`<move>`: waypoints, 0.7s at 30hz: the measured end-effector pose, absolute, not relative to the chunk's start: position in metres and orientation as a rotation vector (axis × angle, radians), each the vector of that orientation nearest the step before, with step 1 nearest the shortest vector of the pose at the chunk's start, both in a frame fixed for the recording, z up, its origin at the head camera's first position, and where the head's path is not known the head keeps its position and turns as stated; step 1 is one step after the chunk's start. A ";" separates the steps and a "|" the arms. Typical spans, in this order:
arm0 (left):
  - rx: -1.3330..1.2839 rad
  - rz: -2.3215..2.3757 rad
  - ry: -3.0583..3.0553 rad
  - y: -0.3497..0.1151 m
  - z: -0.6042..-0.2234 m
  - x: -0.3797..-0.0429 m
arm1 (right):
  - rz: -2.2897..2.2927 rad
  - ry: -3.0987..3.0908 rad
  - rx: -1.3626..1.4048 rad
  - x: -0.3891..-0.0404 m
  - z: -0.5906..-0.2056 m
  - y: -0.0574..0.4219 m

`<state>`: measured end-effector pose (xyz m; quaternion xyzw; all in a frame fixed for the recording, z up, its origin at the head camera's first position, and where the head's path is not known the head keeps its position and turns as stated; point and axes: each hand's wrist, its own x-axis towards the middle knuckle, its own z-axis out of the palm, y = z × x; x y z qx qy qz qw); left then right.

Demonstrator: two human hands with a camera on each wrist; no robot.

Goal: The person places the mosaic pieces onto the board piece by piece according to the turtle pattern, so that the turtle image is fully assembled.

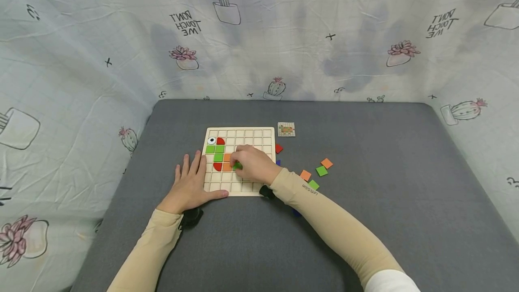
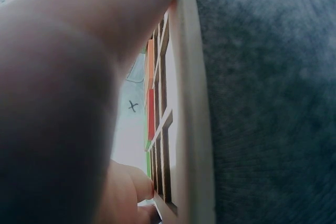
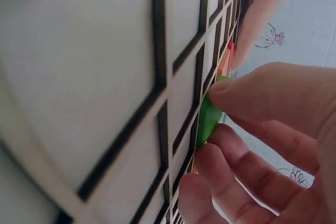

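A wooden grid board (image 1: 215, 187) lies on the table, with colored tiles in some of its cells. My right hand (image 1: 254, 164) pinches a green tile (image 3: 209, 119) between thumb and fingers, low over the grid and beside the orange tiles (image 1: 227, 166). In the right wrist view the tile sits tilted at the cell frames; whether it is fully seated I cannot tell. With fingers spread straight, my left hand (image 1: 188, 188) rests against the board's left side, its thumb along the near edge. A round eye tile (image 1: 211, 141), red pieces (image 1: 217, 166) and green squares (image 1: 219, 149) fill cells on the left.
A small pattern card (image 1: 286, 129) lies beyond the board's right corner. Loose tiles lie right of the board: a red one (image 1: 279, 148), orange ones (image 1: 326, 163), green ones (image 1: 321, 171) and partly hidden blue ones. Grey cloth (image 1: 385, 184) covers the table; a printed curtain (image 1: 300, 57) stands behind.
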<state>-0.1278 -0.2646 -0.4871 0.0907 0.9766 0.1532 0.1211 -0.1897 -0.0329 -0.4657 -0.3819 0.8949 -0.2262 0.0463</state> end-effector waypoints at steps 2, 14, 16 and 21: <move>0.264 0.445 2.855 -0.265 -0.487 -0.128 | -0.671 2.739 -1.170 -0.189 -0.465 -0.033; 0.256 0.457 2.843 -0.264 -0.486 -0.126 | -0.649 2.766 -1.167 -0.187 -0.466 -0.034; 0.255 0.460 2.844 -0.264 -0.486 -0.126 | -0.644 2.770 -1.166 -0.187 -0.466 -0.035; 0.253 0.464 2.847 -0.264 -0.487 -0.126 | -0.647 2.762 -1.152 -0.188 -0.464 -0.031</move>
